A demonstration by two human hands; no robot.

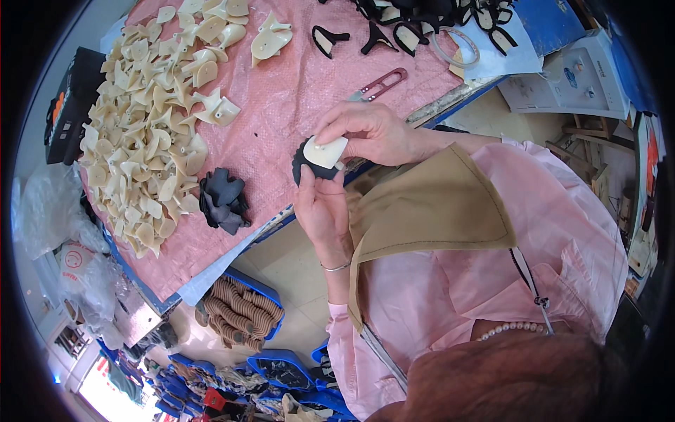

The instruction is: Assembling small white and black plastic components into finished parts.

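I have both hands together just above the near edge of the worktop (437,107), my fingers drawn in close around one small piece of work. My left hand (323,211) holds a rounded black fabric piece (300,167) from below, thumb on its near face. My right hand (376,133) pinches a smooth cream plastic plate (330,152), which lies against that fabric; the fabric shows around the plate's left and lower edges. Exactly how far the two are joined, I cannot tell.

Past my right hand, a pair of thread snips with a dark red handle (383,84) lies on the pink bubble-wrap sheet (281,91). To my left on that sheet sits a stack of dark grey and black fabric pieces (225,200), and beyond it spreads a big heap of curved cream plastic parts (151,133), with a few lying apart from it. At the far side are black-edged pieces with pale middles (410,39), beside a pale translucent ring (457,49).

Below the worktop, a blue plastic crate (271,287) holds brown ribbed bundles (239,313). I wear a tan apron (436,207) over a pink shirt (562,204).
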